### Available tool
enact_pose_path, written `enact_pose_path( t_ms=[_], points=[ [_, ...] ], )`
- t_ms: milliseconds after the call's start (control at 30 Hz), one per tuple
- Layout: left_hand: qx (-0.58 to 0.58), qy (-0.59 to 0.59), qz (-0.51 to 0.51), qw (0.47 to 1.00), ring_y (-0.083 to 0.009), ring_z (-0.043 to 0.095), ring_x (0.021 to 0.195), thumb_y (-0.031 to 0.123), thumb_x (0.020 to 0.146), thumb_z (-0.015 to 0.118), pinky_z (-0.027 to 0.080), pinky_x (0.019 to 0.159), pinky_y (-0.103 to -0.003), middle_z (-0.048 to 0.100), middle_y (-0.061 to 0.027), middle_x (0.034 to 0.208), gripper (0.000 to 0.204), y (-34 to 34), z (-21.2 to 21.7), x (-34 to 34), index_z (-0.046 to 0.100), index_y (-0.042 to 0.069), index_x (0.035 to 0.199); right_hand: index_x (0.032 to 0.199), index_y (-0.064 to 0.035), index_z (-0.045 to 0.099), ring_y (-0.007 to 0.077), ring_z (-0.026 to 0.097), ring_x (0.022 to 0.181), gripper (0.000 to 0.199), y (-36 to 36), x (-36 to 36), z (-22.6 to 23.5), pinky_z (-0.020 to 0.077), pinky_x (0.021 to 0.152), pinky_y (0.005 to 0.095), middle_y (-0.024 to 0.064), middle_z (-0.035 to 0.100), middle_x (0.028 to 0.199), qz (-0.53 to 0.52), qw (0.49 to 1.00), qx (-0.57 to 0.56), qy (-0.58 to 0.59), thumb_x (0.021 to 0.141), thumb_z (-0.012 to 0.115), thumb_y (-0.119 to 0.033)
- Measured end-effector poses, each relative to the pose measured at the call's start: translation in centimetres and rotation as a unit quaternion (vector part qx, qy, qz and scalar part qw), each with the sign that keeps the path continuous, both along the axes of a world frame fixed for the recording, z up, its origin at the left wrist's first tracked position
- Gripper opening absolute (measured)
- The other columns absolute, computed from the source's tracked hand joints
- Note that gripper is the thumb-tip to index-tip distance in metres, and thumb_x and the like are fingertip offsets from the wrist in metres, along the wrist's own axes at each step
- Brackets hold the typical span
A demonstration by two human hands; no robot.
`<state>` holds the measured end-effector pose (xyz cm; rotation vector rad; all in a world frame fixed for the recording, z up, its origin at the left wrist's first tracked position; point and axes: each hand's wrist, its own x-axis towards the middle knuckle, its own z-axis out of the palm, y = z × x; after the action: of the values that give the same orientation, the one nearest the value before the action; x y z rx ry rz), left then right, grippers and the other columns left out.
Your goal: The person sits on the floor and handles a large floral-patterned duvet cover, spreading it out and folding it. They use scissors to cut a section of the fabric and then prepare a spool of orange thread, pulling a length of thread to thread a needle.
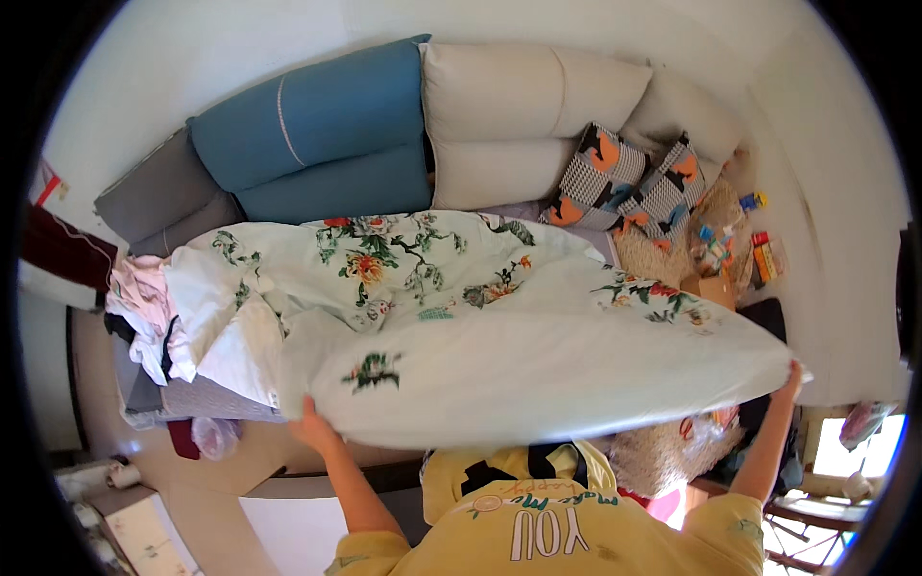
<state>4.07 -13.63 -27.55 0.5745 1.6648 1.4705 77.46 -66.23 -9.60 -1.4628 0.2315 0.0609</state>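
A pale floral cover (538,355) is spread over the sofa (216,401), reaching from near its left end towards its right end and bunched into folds along the back. Its near side is lifted between the two hands and sags past the sofa's front edge, close to the person's yellow shirt (624,533). The left hand (312,429) pinches the near edge of the cloth left of the middle, the thumb side showing and the other fingertips hidden by fabric. The right hand (792,384) is closed on the far right corner, out beyond the sofa's right part, with the arm stretched; the cloth pulls nearly straight between that grip and the left one. Almost all of the cover lies ahead of the hands, with a stretch of it also to the left of the left hand. There, a white piece (240,350) lies folded over by the front edge; whether it belongs to the cover I cannot tell. Pink clothing (141,283) is heaped at the sofa's left end, touching the pale cloth. Along the back edge stand a grey cushion (158,187), a blue cushion (322,125) and a beige cushion (528,106). Two patterned pillows (600,178) lean near the back right corner, beside a fluffy beige throw (653,254), with a small cardboard box (711,288) just beyond the cover's edge
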Motion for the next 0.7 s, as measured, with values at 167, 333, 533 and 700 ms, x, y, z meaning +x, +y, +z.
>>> enact_pose_path(
  t_ms=[167,333,533,700],
  points=[
    [-0.380,0.169,-0.022,0.909,-0.0278,0.058,0.072,0.010,0.066,0.057,0.047,0.064,-0.038,0.061,-0.0150,0.088,0.036,-8.2,-22.7,-18.2,0.055,-0.008,0.097,0.110,0.0026,0.054,0.0244,0.059,0.083,0.038,-6.2,-7.7,-19.1,0.0484,0.077,0.0382,0.0117,0.060,0.098,-0.144,0.953,-0.259,0.061,0.080,0.056,-0.022],
    [-0.325,0.242,-0.239,0.883,-0.0282,0.057,0.067,0.010,0.060,0.058,0.047,0.063,-0.038,0.061,-0.0171,0.077,0.032,-1.6,-13.5,-12.3,0.056,-0.010,0.086,0.111,-0.0006,0.055,0.0205,0.058,0.081,0.037,-5.6,-8.8,-24.3,0.0479,0.071,0.0361,0.0103,0.060,0.100,-0.199,0.929,-0.278,0.142,0.079,0.055,-0.019],
    [-0.098,0.283,-0.271,0.915,-0.0324,0.058,0.081,0.009,0.055,0.064,0.045,0.078,-0.037,0.060,-0.0243,0.093,0.053,12.8,-7.1,-1.0,0.051,-0.015,0.101,0.069,0.0020,0.055,0.0193,0.049,0.059,0.020,9.6,-2.8,-16.3,0.0404,0.056,0.0312,0.0075,0.052,0.064,-0.022,0.934,-0.357,-0.020,0.072,0.054,-0.018],
    [-0.286,0.589,-0.313,0.688,-0.0378,0.055,0.098,0.015,0.065,0.064,0.044,0.084,-0.042,0.056,-0.0261,0.105,0.054,18.9,-9.6,2.2,0.049,-0.007,0.111,0.081,0.0010,0.059,0.0320,0.058,0.069,0.017,14.6,-4.2,-18.2,0.0463,0.060,0.0418,0.0194,0.059,0.074,0.198,0.697,-0.688,-0.034,0.073,0.053,-0.013]
  ],
)
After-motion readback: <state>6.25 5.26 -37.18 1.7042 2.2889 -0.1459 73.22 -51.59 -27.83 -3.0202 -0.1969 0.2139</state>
